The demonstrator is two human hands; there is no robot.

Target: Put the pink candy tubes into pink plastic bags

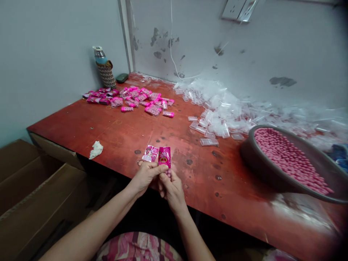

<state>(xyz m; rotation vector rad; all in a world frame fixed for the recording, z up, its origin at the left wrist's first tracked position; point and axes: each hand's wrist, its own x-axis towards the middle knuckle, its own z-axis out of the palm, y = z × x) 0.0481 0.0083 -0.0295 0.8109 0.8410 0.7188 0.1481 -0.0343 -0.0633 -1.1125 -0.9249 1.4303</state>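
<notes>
Both hands meet at the table's front edge around one small pack. My left hand (pixel 146 175) pinches a magenta printed sleeve (pixel 164 156) near its lower end. My right hand (pixel 172 188) is closed round the lower part, where pink candies (pixel 168 173) show through a clear case. The sleeve stands above the fingers, its printed face towards me. Just left of it, a second printed piece (pixel 150 153) lies on the red table (pixel 130 134), touching or close to my left fingertips.
Filled pink packs (pixel 153 108) lie at the back left, near a bottle (pixel 104 67). Clear empty cases (pixel 217 108) are heaped along the wall. A grey basin (pixel 251 156) of pink candies stands right. White tissue (pixel 96 149) lies front left, above cardboard boxes (pixel 40 203).
</notes>
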